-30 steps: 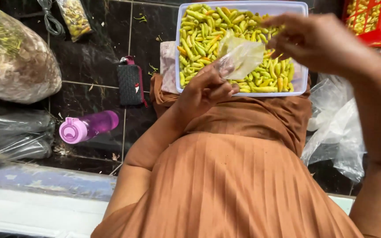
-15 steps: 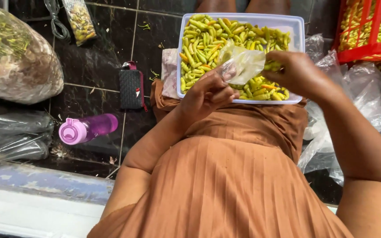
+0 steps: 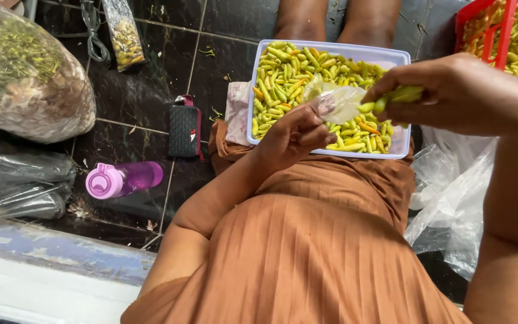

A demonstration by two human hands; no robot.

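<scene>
My left hand (image 3: 295, 135) pinches a small clear plastic bag (image 3: 338, 102) and holds it above a pale blue tray (image 3: 331, 49) full of small yellow-green chili peppers (image 3: 286, 75). My right hand (image 3: 451, 93) is closed on a few green peppers (image 3: 398, 96) right at the mouth of the bag. The tray rests on my lap, over my brown pleated skirt (image 3: 325, 240).
On the dark tiled floor lie a purple bottle (image 3: 121, 179), a dark pouch (image 3: 184, 129), a big clear sack of stems (image 3: 25, 78) and a small bag of peppers (image 3: 124, 33). A red crate of peppers (image 3: 508, 36) stands at right, above loose clear plastic bags (image 3: 457, 204). Another person's legs (image 3: 337, 18) are beyond the tray.
My right hand dipped into the tray, took up a few peppers and brought them to the bag's mouth. My left hand kept holding the bag over the tray.
</scene>
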